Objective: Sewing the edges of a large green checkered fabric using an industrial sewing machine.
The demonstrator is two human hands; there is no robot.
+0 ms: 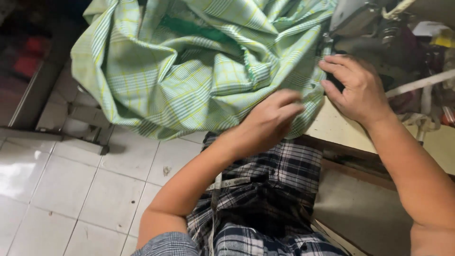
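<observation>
Nearest the head camera is the person's lap in dark plaid cloth [270, 189], with a measuring tape [222, 185] hanging down across it. Above it the left hand [270, 118] lies on the lower edge of the green checked fabric [189, 71], which is bunched in a big heap and spills off the table [332, 125] toward the tiled floor [71, 189]. The right hand [355, 90] rests on the table, fingertips on the fabric just beside the sewing machine [350, 19].

Risk, as I judge it: the right fingertips sit very near the needle area, so a slip could bring them under it; the hanging weight of the heap could also drag the seam askew or bunch folds under the foot.

Grip: the left fingers are curled together, pinching the fabric edge. The right hand is fairly flat, fingers slightly bent and pressing the fabric down, not clamped on it
</observation>
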